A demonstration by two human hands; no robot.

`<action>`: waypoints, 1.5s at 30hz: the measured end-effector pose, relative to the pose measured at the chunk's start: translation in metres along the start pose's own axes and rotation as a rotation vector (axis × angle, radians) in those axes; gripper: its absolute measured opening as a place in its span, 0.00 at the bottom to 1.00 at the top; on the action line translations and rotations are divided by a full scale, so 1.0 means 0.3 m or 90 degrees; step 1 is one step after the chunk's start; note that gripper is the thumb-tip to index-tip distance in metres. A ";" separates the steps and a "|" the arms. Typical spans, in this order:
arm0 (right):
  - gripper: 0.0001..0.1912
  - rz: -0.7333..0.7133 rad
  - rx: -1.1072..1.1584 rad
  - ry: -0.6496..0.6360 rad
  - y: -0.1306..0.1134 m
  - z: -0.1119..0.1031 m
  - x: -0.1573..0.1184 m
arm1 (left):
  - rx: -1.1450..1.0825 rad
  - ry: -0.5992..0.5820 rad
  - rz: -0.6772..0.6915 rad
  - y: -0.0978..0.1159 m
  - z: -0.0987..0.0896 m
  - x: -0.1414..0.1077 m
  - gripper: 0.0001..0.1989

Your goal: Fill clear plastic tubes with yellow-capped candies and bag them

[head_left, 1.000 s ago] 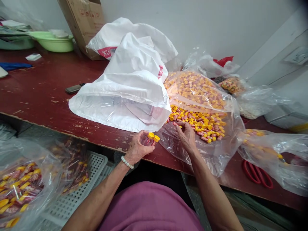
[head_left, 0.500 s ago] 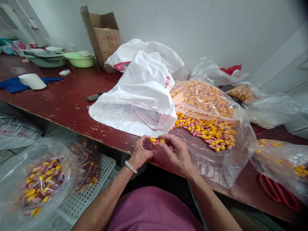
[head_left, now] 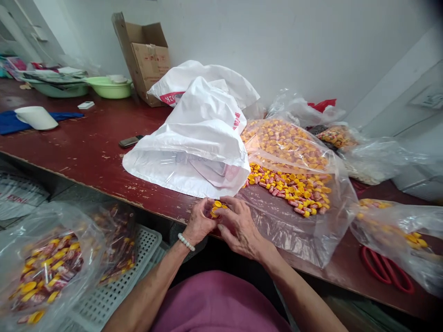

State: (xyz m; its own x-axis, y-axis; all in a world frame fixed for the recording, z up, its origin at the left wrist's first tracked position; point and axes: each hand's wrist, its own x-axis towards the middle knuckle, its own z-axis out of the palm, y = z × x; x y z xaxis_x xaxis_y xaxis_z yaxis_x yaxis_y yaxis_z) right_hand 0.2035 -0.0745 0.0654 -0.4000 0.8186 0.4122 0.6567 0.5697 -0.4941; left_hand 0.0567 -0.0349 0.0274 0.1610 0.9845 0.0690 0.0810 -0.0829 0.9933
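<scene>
My left hand [head_left: 200,223], with a pale bead bracelet on the wrist, is closed around several small yellow-capped tubes [head_left: 217,204] at the table's front edge. In the earlier view a clear plastic wrapper or tube shows around them; my fingers mostly cover it now. My right hand [head_left: 240,226] is curled against the same tubes from the right, fingertips on the yellow caps. To the right, a heap of red-and-white printed tubes with yellow caps [head_left: 306,196] spills from a clear plastic bag [head_left: 332,230]. A white woven sack [head_left: 194,138] lies just beyond my hands.
On the red table [head_left: 86,152] are a phone [head_left: 130,141], a white mug [head_left: 37,118], a green basin [head_left: 110,87] and a cardboard box [head_left: 150,60]. Red-handled scissors [head_left: 386,269] lie at right. Below left, another bag of capped tubes [head_left: 48,269] sits near a white plastic basket [head_left: 114,281].
My right hand has moved left with a yellow-capped tube and now meets the tubes in my left hand. The whole view has shifted slightly.
</scene>
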 end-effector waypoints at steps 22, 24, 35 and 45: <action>0.19 0.319 -0.286 0.216 0.605 -0.016 0.183 | -0.246 -0.043 -0.169 -0.019 0.001 -0.003 0.25; 0.19 0.309 -0.212 0.301 0.591 -0.034 0.146 | -0.254 -0.050 -0.173 -0.021 0.007 -0.002 0.26; 0.15 0.021 0.015 0.096 0.069 -0.099 0.006 | 0.033 -0.142 0.054 0.027 0.081 0.005 0.20; 0.15 -0.011 0.037 0.087 0.103 -0.056 -0.026 | 0.103 -0.152 0.067 0.023 0.087 -0.005 0.19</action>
State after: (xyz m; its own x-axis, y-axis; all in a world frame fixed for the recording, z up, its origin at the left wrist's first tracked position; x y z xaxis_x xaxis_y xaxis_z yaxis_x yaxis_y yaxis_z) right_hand 0.2377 -0.0646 0.0597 -0.3185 0.7931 0.5192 0.6104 0.5906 -0.5277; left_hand 0.0828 -0.0411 0.0318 0.4019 0.9068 0.1275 0.2037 -0.2243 0.9530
